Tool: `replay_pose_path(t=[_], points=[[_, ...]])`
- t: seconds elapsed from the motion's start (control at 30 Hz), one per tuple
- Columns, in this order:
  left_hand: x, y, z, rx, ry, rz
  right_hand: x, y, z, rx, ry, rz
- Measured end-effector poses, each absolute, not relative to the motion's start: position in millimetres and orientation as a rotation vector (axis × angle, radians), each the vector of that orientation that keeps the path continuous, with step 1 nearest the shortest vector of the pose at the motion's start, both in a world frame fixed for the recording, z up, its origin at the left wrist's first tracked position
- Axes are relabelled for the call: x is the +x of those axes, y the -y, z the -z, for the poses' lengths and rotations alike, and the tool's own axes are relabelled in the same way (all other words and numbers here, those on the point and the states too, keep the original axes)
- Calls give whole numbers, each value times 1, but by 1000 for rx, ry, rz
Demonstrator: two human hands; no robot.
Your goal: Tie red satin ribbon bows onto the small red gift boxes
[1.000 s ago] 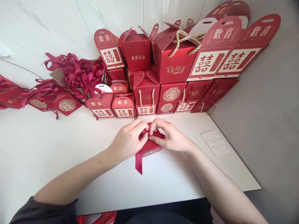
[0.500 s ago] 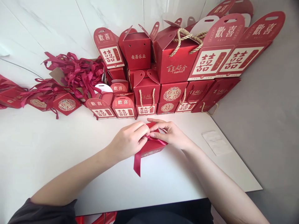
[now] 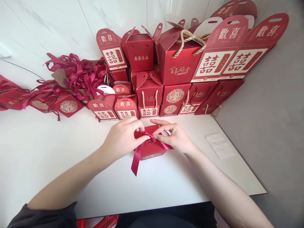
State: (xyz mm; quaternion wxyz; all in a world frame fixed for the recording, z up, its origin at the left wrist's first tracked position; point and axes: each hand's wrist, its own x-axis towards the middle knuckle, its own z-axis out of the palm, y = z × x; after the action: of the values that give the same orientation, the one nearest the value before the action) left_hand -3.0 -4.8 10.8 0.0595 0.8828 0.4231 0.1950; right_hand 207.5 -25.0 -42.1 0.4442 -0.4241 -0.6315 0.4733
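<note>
A small red gift box (image 3: pixel 154 151) stands on the white table between my two hands. Across its top lies a dark pink satin ribbon (image 3: pixel 136 161), gathered into a knot or loop, with one tail hanging over the front left. My left hand (image 3: pixel 124 134) pinches the ribbon at the left of the knot between thumb and fingers. On the other side, my right hand (image 3: pixel 174 136) grips the ribbon close to the knot with thumb and index finger, its other fingers stretched over the box. How the ribbon crosses under the fingertips is hidden.
Stacked red gift boxes (image 3: pixel 180 57), some with rope handles, line the back by the tiled wall. A heap of ribbons (image 3: pixel 78 72) and ribboned boxes (image 3: pixel 68 106) sit at back left. A white packet (image 3: pixel 220 145) lies right on the table (image 3: pixel 59 152).
My left hand has shifted slightly left and up, its fingers opening a little from the knot while keeping the ribbon. The hanging tail has swung left. My right hand has barely moved.
</note>
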Motion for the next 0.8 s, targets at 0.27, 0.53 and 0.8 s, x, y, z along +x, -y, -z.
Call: replay_pose_path(t=[0.27, 0.53, 0.8], points=[[-5, 2, -30, 2362, -1195, -474, 207, 27, 40, -1095, 1601, -1164], [-17, -2, -35, 2629, -938, -386, 207, 29, 37, -1110, 1547, -1212], [-30, -9, -42, 2758, -759, -197, 218, 29, 29, -1224, 1430, -1310]])
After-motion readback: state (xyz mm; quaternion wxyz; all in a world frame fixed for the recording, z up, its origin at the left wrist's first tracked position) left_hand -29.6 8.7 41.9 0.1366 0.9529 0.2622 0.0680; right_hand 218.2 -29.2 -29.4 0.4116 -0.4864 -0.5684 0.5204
